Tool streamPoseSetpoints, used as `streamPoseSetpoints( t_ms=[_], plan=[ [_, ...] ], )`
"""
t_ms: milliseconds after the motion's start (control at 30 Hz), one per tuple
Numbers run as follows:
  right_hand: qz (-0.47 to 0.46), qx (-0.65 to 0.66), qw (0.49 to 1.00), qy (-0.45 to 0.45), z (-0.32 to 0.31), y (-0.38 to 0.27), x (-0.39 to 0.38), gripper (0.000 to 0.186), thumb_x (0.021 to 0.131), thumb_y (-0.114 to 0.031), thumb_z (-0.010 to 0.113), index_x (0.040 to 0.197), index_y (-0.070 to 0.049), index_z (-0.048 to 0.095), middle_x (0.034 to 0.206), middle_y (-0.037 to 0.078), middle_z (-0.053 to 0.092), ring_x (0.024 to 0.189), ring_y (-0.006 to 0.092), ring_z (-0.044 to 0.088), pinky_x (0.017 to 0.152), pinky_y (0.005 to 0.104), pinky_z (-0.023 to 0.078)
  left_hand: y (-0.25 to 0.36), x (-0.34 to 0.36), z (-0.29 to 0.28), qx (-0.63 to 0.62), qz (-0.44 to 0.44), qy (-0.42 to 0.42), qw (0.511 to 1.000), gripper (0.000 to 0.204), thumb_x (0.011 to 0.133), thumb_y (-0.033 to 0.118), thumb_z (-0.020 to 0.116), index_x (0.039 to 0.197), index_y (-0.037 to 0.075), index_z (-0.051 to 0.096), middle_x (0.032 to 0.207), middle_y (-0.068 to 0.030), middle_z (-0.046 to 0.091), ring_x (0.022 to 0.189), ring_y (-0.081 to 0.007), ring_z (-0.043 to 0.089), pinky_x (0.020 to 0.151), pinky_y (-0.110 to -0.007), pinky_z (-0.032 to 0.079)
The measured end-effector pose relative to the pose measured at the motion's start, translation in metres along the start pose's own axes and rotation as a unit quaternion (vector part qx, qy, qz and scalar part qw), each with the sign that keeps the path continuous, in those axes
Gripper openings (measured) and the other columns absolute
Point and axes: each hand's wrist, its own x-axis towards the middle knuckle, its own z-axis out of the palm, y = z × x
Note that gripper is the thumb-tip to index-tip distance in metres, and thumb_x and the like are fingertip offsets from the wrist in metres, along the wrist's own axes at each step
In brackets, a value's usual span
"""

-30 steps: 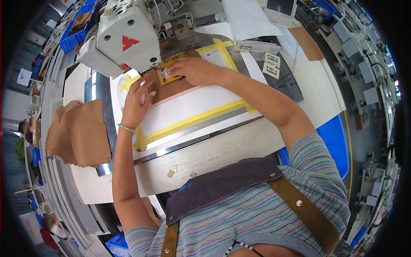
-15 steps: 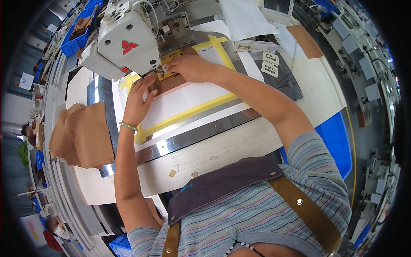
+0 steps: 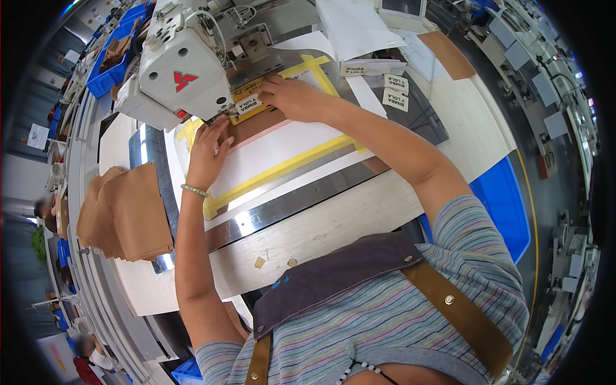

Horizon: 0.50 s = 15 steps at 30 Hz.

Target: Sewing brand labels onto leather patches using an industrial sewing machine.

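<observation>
Under the head of a white sewing machine [image 3: 186, 74] lies a brown flat piece [image 3: 247, 133] on a white sheet edged with yellow tape. A yellow frame-like template [image 3: 268, 110] rests on the brown piece, and a small white printed label [image 3: 247, 104] shows inside it. My left hand [image 3: 208, 151] lies on the brown piece's left end, fingers spread, close to the needle area. At the template's right side, my right hand [image 3: 292, 99] rests palm down with its fingertips beside the label. Whatever is under those fingertips is hidden.
A stack of brown sheets [image 3: 128, 212] sits at the left. Two loose white labels [image 3: 396, 92] lie at the right near a small white box [image 3: 372, 67]. Blue bins [image 3: 504, 199] stand beyond the table's right edge. Scraps [image 3: 259, 262] lie near the front edge.
The white label has come into view inside the template, and my right fingertips have shifted slightly to its right end. My left hand stays in nearly the same place on the brown piece.
</observation>
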Motion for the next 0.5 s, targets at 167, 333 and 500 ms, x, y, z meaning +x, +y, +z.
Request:
streamPoseSetpoints(
  t_ms=[167,333,500],
  plan=[
    [0.005,0.004,1.0,-0.026,0.001,-0.001,-0.004,0.043,0.092,-0.001,0.058,0.133,-0.005,0.068,0.142,0.008,0.059,0.136,0.03,0.053,0.11,0.0411,0.053,-0.001,0.001,0.007,0.008,0.011,0.012,1.0,0.044,0.095,0.011,0.071,0.137,-0.002,0.064,0.146,-0.015,0.063,0.135,-0.039,0.054,0.117,-0.044,0.043],
    [-0.006,-0.02,1.0,0.003,0.002,-0.004,-0.004,0.035,0.093,-0.007,0.061,0.125,-0.008,0.074,0.137,0.007,0.061,0.129,0.0302,0.055,0.11,0.0402,0.052,0.002,-0.001,0.006,0.018,0.013,0.016,1.0,0.043,0.097,0.012,0.07,0.137,-0.002,0.064,0.146,-0.0157,0.063,0.137,-0.0396,0.053,0.118,-0.045,0.042],
    [-0.01,0.023,1.0,-0.019,0.006,-0.03,0.003,0.04,0.092,-0.004,0.06,0.131,-0.008,0.071,0.142,0.009,0.059,0.135,0.0312,0.052,0.111,0.0403,0.05,0.005,0.0,0.006,0.028,0.026,0.006,0.999,0.041,0.098,0.014,0.069,0.136,-0.001,0.065,0.147,-0.0152,0.063,0.14,-0.0409,0.052,0.12,-0.046,0.039]
  ],
)
